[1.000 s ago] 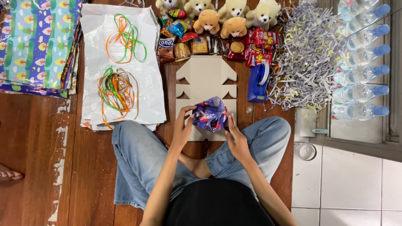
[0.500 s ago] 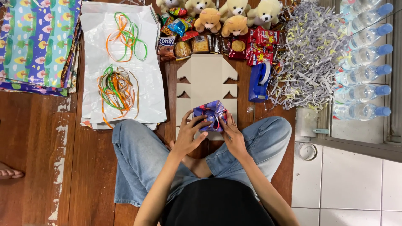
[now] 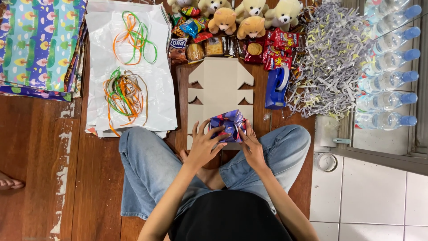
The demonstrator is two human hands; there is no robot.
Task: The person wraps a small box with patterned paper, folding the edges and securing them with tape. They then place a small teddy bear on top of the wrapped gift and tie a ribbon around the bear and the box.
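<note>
- Two hands meet on one small parcel point(image 3: 228, 125) wrapped in purple patterned paper, which rests on the near end of a flat cardboard cutout point(image 3: 220, 87) on the wooden floor point(image 3: 40, 143), just ahead of our crossed legs.
- Our left hand point(image 3: 204, 145) lays spread fingers over the parcel's left side, grip closed on the paper.
- Our right hand point(image 3: 250, 145) pinches the parcel's right edge, grip closed likewise.
- Beyond the cutout: plush bears point(image 3: 236, 20), snack packets point(image 3: 267, 47).
- Right of the cutout: blue tape dispenser point(image 3: 276, 85), shredded paper point(image 3: 330, 58), water bottles point(image 3: 388, 71).
- Left: ribbons point(image 3: 127, 91) on white sheets.
</note>
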